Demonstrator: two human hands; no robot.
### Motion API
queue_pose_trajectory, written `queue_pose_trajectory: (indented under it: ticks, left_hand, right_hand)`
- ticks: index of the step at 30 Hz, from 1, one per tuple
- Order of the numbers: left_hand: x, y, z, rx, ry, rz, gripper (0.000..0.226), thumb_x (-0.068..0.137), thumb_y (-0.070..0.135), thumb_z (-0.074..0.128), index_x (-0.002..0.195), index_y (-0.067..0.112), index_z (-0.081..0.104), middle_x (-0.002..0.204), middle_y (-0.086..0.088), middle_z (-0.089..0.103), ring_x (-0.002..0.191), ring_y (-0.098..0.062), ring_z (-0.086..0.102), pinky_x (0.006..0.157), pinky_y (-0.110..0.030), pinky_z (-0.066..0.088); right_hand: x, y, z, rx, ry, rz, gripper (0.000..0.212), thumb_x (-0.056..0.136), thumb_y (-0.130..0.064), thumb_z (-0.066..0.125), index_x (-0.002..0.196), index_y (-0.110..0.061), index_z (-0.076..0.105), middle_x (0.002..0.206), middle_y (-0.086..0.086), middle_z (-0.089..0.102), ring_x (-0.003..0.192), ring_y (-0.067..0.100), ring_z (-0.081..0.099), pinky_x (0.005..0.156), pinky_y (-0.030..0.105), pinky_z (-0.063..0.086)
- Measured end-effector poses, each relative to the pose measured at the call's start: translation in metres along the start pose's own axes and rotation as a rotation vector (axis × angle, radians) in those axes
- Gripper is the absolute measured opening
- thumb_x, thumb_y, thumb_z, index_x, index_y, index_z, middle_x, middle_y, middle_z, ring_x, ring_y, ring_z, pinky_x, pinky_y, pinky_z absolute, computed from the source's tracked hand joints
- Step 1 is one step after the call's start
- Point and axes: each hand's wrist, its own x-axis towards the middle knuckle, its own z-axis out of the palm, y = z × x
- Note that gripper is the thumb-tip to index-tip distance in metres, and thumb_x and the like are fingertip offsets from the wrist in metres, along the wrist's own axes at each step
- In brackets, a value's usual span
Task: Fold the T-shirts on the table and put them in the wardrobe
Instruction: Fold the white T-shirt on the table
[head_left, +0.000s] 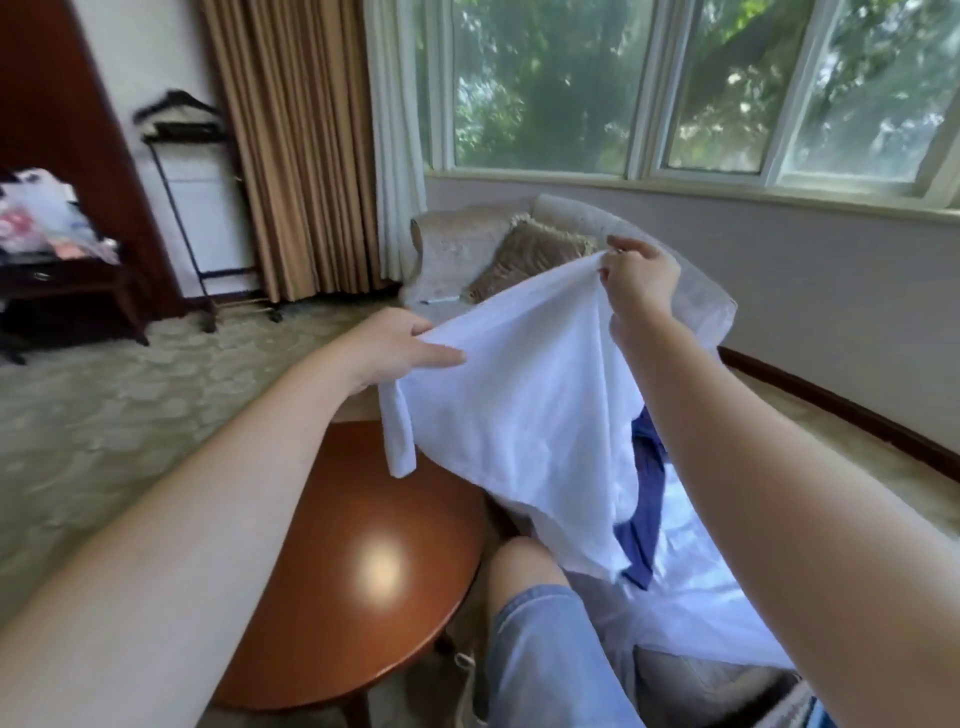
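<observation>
T-shirt (519, 395), one, white, hangs in the air above the person's lap, held by two hands. The left hand (395, 343) pinches its upper edge with curled fingers (441, 356), and the right hand (641, 280) pinches a bunched corner higher up. Beneath lie one blue garment (647, 499) and one more white cloth (696, 597). One round wooden surface (353, 545) stands to the left.

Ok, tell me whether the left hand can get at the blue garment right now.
Probably not: the left hand grips the white T-shirt, which hangs between it and the blue garment.
</observation>
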Motion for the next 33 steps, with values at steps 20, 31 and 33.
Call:
queue_pose_trajectory:
  ticks: [20, 31, 33]
  left_hand:
    - [-0.051, -0.116, -0.138, -0.484, 0.524, -0.400, 0.036, 0.094, -0.001, 0.054, 0.122, 0.022, 0.055, 0.080, -0.001, 0.058, 0.061, -0.011, 0.056, 0.048, -0.017, 0.046]
    - [-0.008, -0.134, -0.058, -0.600, 0.300, -0.479, 0.019, 0.096, 0.006, 0.056, 0.112, 0.010, 0.064, 0.103, -0.012, 0.070, 0.087, -0.021, 0.068, 0.074, -0.027, 0.054]
    - [-0.008, -0.131, -0.046, -0.615, 0.263, -0.466, 0.026, 0.095, 0.008, 0.058, 0.121, 0.011, 0.059, 0.107, -0.011, 0.070, 0.089, -0.021, 0.069, 0.078, -0.028, 0.055]
  right_hand:
    - [-0.156, 0.058, 0.229, -0.287, -1.112, -0.146, 0.018, 0.082, -0.019, 0.075, 0.096, -0.013, 0.067, 0.094, 0.004, 0.068, 0.089, 0.018, 0.062, 0.078, 0.029, 0.047]
    - [-0.162, 0.138, 0.167, -0.426, -0.875, -0.118, 0.004, 0.089, -0.014, 0.065, 0.092, -0.016, 0.067, 0.071, -0.007, 0.058, 0.059, 0.001, 0.052, 0.054, 0.014, 0.037]
    - [-0.154, 0.138, 0.157, -0.426, -0.889, -0.064, 0.012, 0.091, -0.018, 0.064, 0.079, -0.017, 0.061, 0.064, -0.007, 0.057, 0.047, 0.001, 0.052, 0.047, 0.016, 0.038]
